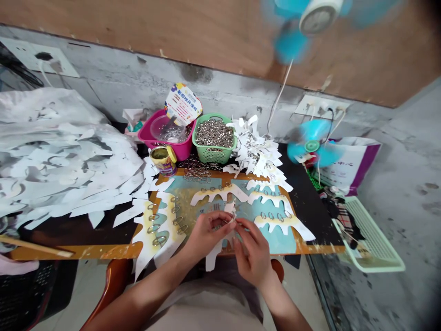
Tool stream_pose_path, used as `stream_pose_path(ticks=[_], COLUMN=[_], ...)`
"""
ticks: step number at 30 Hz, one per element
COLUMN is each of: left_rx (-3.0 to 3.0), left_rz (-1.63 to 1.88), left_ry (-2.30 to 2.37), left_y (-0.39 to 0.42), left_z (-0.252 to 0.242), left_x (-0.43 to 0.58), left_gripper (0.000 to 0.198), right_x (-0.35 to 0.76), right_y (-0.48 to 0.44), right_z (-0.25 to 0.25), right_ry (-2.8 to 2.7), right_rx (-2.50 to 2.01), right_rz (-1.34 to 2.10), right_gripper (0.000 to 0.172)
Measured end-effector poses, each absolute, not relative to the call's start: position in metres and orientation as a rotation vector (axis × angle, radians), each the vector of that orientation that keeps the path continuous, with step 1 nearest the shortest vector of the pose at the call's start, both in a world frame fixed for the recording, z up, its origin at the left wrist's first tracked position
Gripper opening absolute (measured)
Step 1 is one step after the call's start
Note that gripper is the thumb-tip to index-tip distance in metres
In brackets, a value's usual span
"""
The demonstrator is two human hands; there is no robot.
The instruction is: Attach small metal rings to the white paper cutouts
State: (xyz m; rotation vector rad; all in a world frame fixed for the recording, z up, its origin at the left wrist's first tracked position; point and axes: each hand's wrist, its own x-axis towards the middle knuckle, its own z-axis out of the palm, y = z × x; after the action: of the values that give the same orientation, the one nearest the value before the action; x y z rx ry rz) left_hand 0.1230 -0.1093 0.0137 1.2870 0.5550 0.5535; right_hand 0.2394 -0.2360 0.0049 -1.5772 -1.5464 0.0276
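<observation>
Close together at the front middle of the table, my left hand (210,230) and my right hand (253,250) meet at their fingertips. A white cut-out strip (213,258) with a scalloped edge runs under my left hand, which pinches it. A small shiny bit shows between the fingertips; what my right thumb and forefinger pinch there is too small to tell. Around them lie similar strips with yellowish smears and metal rings: one strip (206,196) behind the hands, another strip (284,220) to the right, and a pair at the left, including a strip (149,232).
Loose metal rings (198,172) lie before a green basket (215,154) full of rings, a pink basket (182,151) and an open can (163,161). White cut-outs pile up at left (69,170) and back right (258,147). Blue-bladed fans (312,145) spin at right.
</observation>
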Motion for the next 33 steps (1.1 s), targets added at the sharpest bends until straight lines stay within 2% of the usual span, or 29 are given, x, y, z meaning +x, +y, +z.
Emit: stream_pose_path(ticks=[3, 7, 11, 13, 19, 27, 33], left_rx=[1.199, 1.117, 1.17, 1.247, 1.374, 1.494, 1.232], left_rz=[0.537, 0.566, 0.582, 0.608, 0.655, 0.331, 0.328], left_ry=[0.577, 0.573, 0.539, 0.515, 0.432, 0.391, 0.356], left_y=[-0.108, -0.113, -0.118, -0.119, -0.114, -0.107, -0.115], left_z=[0.011, 0.009, 0.01, 0.012, 0.013, 0.021, 0.003], left_x=[0.126, 0.127, 0.126, 0.125, 0.119, 0.121, 0.122], left_gripper=[0.028, 0.03, 0.029, 0.028, 0.031, 0.037, 0.042], right_x=[0.239, 0.242, 0.241, 0.237, 0.228, 0.229, 0.235], right_y=[-0.24, -0.24, -0.229, -0.221, -0.209, -0.215, -0.219], right_z=[0.008, 0.004, -0.004, -0.003, 0.01, 0.012, 0.004], right_ry=[-1.466, -0.965, -0.574, -0.447, -0.228, -0.357, -0.368], right_rx=[-1.522, -1.44, -1.354, -1.225, -1.06, -1.086, -1.048], right_rz=[0.184, 0.442, 0.852, 1.019, 1.032, 1.057, 1.131], right_gripper=[0.041, 0.022, 0.041, 0.041, 0.026, 0.025, 0.029])
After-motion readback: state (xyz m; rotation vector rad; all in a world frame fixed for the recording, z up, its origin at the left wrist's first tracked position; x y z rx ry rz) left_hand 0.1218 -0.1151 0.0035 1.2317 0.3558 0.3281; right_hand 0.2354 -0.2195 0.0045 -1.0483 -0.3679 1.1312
